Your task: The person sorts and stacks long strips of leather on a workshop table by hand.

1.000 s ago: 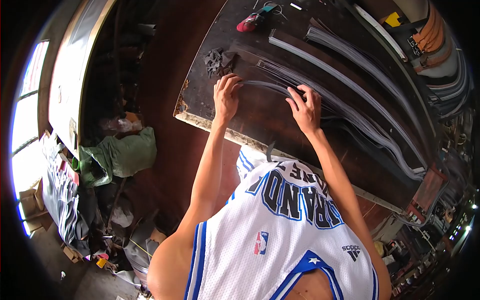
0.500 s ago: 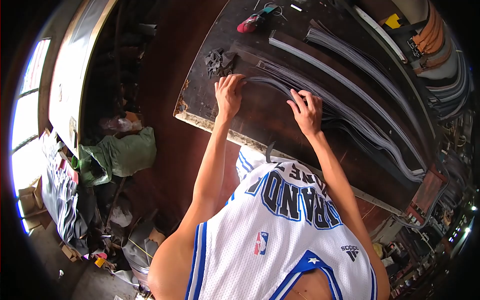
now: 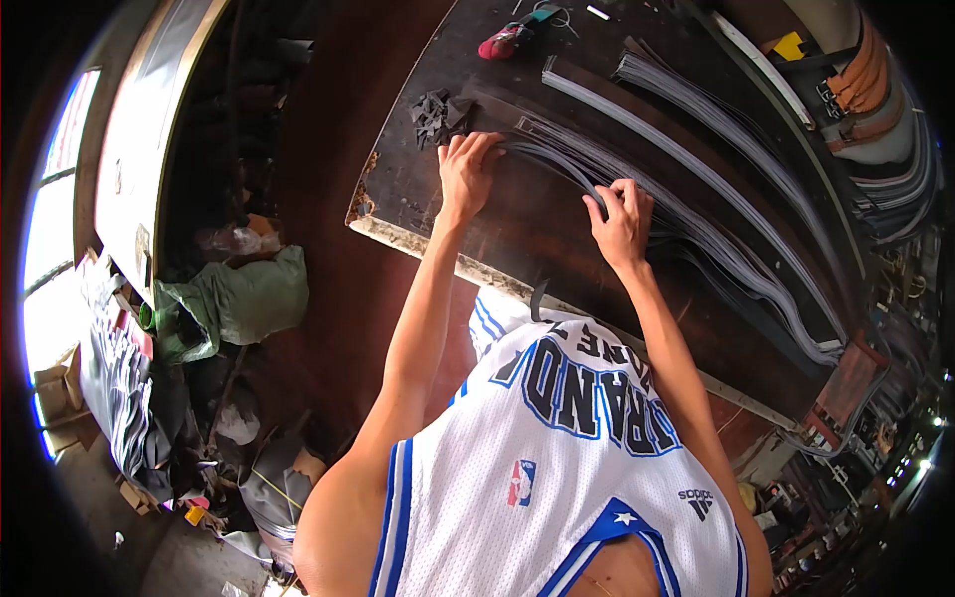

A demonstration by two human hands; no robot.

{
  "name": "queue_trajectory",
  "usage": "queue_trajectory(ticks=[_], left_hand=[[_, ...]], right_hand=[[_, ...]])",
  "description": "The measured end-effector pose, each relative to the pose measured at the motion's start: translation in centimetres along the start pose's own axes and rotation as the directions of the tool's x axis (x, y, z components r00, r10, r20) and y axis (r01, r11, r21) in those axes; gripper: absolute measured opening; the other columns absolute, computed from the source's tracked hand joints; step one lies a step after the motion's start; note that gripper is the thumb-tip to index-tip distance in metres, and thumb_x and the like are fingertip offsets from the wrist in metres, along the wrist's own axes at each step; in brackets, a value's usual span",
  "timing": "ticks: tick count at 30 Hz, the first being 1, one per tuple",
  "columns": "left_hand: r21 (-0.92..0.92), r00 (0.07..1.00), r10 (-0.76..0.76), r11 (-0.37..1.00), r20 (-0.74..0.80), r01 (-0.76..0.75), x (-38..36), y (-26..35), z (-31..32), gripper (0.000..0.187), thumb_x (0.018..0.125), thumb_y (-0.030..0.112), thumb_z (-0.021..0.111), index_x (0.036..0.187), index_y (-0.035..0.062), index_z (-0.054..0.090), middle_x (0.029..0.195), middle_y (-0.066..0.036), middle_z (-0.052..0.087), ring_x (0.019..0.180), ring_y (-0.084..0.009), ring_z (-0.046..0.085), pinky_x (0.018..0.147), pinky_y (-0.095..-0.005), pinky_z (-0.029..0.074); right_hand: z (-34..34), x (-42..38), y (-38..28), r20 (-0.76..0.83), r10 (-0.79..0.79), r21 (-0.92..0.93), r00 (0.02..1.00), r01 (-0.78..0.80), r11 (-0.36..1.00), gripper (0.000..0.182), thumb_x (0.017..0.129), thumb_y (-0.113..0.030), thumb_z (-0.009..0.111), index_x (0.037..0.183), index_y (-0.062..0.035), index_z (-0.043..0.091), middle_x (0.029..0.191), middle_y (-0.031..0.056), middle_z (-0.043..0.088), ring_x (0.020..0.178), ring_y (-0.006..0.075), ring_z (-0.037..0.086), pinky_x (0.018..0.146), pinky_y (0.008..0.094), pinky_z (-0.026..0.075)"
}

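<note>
A dark strip [image 3: 549, 156], apparently leather or similar, bows between my two hands above the table. My left hand [image 3: 466, 174] pinches its far left end, close to a pile of small black scraps [image 3: 438, 116]. Farther along the strip, my right hand [image 3: 623, 221] grips it between thumb and fingers. Just beyond the hands lies a bundle of long dark strips [image 3: 686, 227] with pale edges, running toward the lower right. More loose strips [image 3: 711, 274] lie under and to the right of my right hand.
Two further strip bundles [image 3: 676, 124] [image 3: 731, 109] lie farther back on the dark table [image 3: 542, 234]. A red and green tool-like item [image 3: 507, 40] sits at its far edge. Brown belts [image 3: 858, 85] hang at the right. A green sack [image 3: 249, 298] stands at the left.
Both hands have shifted slightly to the right, the left also a little farther away. The strip between them now bows more visibly, and the right fingers have closed on it.
</note>
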State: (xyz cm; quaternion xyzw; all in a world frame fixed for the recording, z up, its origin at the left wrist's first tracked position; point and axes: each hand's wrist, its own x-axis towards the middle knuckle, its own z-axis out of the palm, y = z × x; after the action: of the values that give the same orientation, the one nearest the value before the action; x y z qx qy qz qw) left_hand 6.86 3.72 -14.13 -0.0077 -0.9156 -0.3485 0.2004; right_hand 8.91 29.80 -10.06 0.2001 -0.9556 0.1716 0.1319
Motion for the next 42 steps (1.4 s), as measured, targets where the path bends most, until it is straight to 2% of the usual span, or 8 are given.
queue_trajectory(ticks=[7, 15, 25, 37, 42], left_hand=[[-0.036, 0.999, 0.030, 0.999, -0.025, -0.031, -0.3, 1.4, 1.8, 0.019, 0.084, 0.017, 0.072, 0.102, 0.0169, 0.069, 0.098, 0.003, 0.065, 0.091, -0.0208, 0.058, 0.081, -0.0377, 0.037], [-0.075, 0.999, -0.013, 0.997, -0.043, 0.010, -0.3, 2.7, 2.8, 0.025, 0.084, 0.016, 0.074, 0.109, 0.0161, 0.069, 0.098, 0.002, 0.069, 0.091, -0.0200, 0.060, 0.082, -0.0353, 0.038], [-0.052, 0.999, -0.014, 0.999, -0.041, 0.012, -0.2, 3.1, 3.0, 0.029, 0.084, 0.016, 0.074, 0.112, 0.0167, 0.069, 0.100, 0.002, 0.069, 0.091, -0.0196, 0.060, 0.082, -0.0350, 0.038], [-0.052, 0.998, -0.024, 0.998, -0.064, 0.021, -0.3, 2.9, 3.2, 0.019, 0.083, 0.018, 0.076, 0.099, 0.0137, 0.067, 0.096, 0.003, 0.068, 0.092, -0.0192, 0.060, 0.083, -0.0362, 0.038], [-0.115, 0.999, -0.029, 0.993, 0.014, 0.031, -0.5, 2.6, 2.9, 0.021, 0.081, 0.016, 0.076, 0.100, 0.0141, 0.068, 0.098, 0.002, 0.067, 0.093, -0.0201, 0.060, 0.084, -0.0364, 0.038]], right_hand=[[-1.0, -1.4, 0.9, 0.017, 0.044, -0.004, 0.999, -0.044, 0.999, 0.019, 0.083, -0.022, 0.078, 0.096, -0.0111, 0.068, 0.095, 0.0028, 0.054, 0.086, 0.0234, 0.057, 0.080, 0.0415, 0.042], [-1.7, -2.4, 1.3, 0.017, 0.056, -0.015, 0.998, -0.056, 0.998, 0.021, 0.083, -0.021, 0.077, 0.099, -0.0103, 0.069, 0.089, 0.0019, 0.057, 0.082, 0.0218, 0.057, 0.079, 0.0402, 0.041], [-1.9, -2.7, 1.4, 0.012, 0.069, -0.010, 0.998, -0.068, 0.998, 0.020, 0.084, -0.022, 0.076, 0.099, -0.0102, 0.070, 0.087, 0.0009, 0.058, 0.081, 0.0202, 0.058, 0.081, 0.0385, 0.040], [-1.9, -2.9, 1.6, 0.000, 0.072, -0.016, 0.997, -0.072, 0.997, 0.023, 0.084, -0.022, 0.077, 0.101, -0.0093, 0.071, 0.086, 0.0010, 0.059, 0.081, 0.0207, 0.059, 0.081, 0.0386, 0.041], [-1.8, -3.0, 1.7, -0.003, 0.069, -0.023, 0.998, -0.069, 0.997, 0.023, 0.083, -0.022, 0.078, 0.101, -0.0094, 0.071, 0.087, 0.0009, 0.059, 0.081, 0.0206, 0.059, 0.081, 0.0386, 0.041]])
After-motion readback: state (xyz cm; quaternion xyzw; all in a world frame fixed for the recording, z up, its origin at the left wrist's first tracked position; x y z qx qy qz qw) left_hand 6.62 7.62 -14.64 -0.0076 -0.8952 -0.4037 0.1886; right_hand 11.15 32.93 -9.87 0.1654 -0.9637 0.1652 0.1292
